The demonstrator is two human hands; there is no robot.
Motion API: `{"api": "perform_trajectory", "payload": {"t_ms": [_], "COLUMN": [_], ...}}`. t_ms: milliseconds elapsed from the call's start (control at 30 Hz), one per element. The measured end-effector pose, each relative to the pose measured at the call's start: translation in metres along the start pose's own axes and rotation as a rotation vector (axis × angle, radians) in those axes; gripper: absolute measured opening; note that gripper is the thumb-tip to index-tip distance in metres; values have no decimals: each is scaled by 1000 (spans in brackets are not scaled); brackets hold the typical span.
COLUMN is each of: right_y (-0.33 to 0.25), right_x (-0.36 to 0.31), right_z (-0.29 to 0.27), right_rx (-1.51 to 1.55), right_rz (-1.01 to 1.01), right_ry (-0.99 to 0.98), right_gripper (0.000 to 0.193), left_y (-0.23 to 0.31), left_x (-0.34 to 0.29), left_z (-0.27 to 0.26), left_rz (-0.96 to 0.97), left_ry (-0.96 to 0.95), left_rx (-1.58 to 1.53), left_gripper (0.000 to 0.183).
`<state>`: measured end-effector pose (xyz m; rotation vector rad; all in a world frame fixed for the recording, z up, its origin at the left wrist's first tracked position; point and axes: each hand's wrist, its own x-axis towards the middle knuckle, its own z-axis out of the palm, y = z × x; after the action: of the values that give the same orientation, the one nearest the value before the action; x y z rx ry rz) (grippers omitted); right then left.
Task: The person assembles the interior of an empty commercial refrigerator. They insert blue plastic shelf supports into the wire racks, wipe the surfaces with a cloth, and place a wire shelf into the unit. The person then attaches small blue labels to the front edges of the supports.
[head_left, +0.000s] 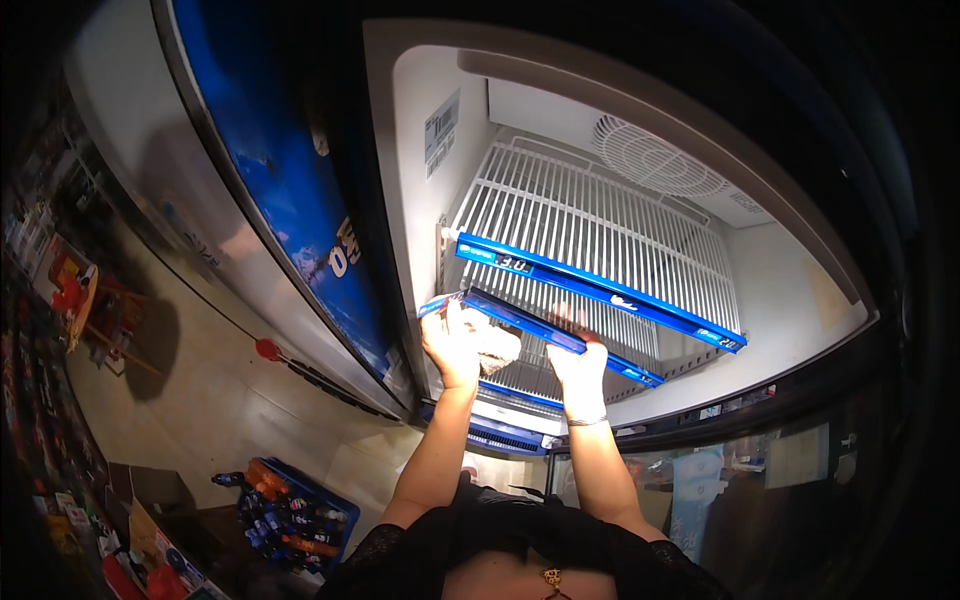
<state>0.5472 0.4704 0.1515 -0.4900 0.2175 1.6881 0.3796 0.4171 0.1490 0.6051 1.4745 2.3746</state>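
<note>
Inside an upright display fridge, both my hands are at the front of a lower wire shelf, whose blue edge strip [525, 321] slants down to the right. My left hand [449, 348] is closed at the strip's left end, with a crumpled whitish cloth [497, 346] bunched against its fingers. Glare washes out part of the cloth. Further right along the strip, my right hand [580, 370] grips it, thumb in front and fingers partly hidden behind. Above them sits a white wire shelf [600, 205] with its own blue front strip [590, 287].
A round fan grille [660, 155] is set in the fridge's back wall. The glass door [640, 490] stands open at lower right. Another fridge with a blue panel [290, 190] is on the left. A blue crate [350, 515] of bottles rests on the tiled floor [255, 430].
</note>
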Motion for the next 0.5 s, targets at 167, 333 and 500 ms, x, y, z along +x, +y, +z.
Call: {"api": "perform_trajectory", "payload": {"t_ms": [167, 333, 500], "right_y": [-7, -3, -5], "right_x": [5, 1, 2], "right_z": [-11, -4, -6], "right_rx": [-25, -32, -52], "right_rz": [27, 6, 9], "right_ry": [-58, -14, -49], "right_gripper": [48, 45, 44], "left_y": [21, 17, 17], "left_x": [-8, -9, -10], "left_z": [8, 14, 17], "left_rz": [-152, -118, -144], "left_ry": [17, 60, 31], "left_rx": [-51, -101, -170], "left_gripper": [12, 10, 9]}}
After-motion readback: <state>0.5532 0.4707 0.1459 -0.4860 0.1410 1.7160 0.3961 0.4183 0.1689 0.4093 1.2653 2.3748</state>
